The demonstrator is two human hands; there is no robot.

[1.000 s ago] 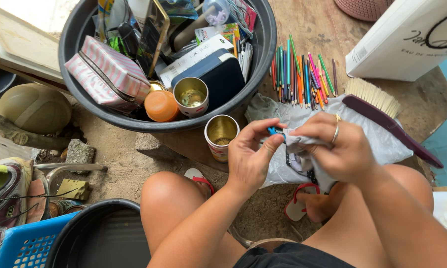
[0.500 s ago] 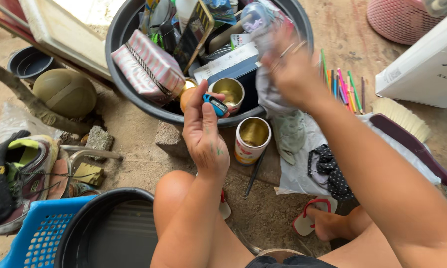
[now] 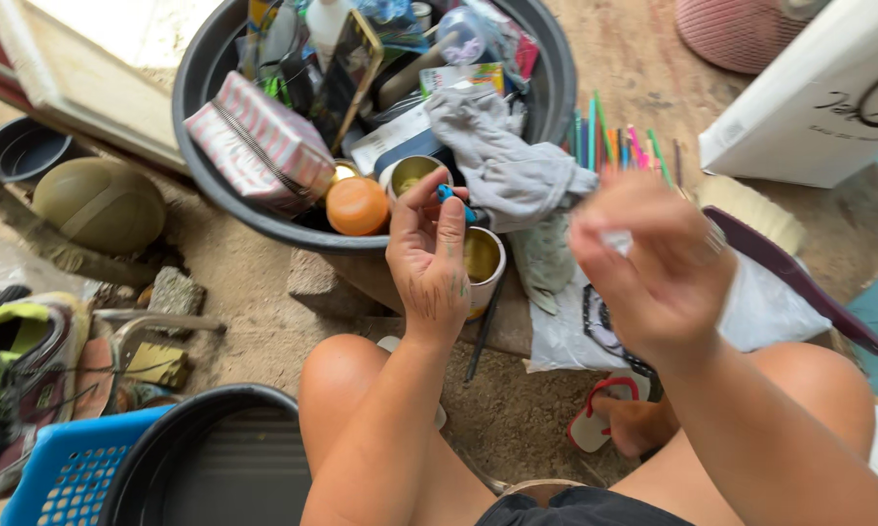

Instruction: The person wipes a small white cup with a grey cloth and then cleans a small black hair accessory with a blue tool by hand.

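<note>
My left hand [image 3: 427,261] is raised over my knee, its fingertips pinching a small blue object [image 3: 454,199] just above an open tin can [image 3: 483,259]. My right hand [image 3: 655,263] hovers blurred to the right, fingers curled, and whether it holds anything is unclear. A grey cloth [image 3: 502,156] is draped over the near rim of the big black basin [image 3: 554,88]. The basin holds a pink striped pouch [image 3: 259,146], an orange-lidded jar [image 3: 358,206], another tin [image 3: 411,172] and several other items.
Coloured pencils [image 3: 619,144] lie beyond the basin, beside a purple-handled brush [image 3: 784,261] and a white paper bag [image 3: 819,97]. A white plastic sheet [image 3: 765,312] and a dotted cloth [image 3: 595,326] lie under my right hand. A blue basket [image 3: 64,477], black tub [image 3: 215,468], shoes [image 3: 10,356] and olive ball [image 3: 98,205] sit at left.
My right hand carried the grey cloth up to the basin, left it on the rim and drew back. My left hand kept the blue object, now nearer the tin can.
</note>
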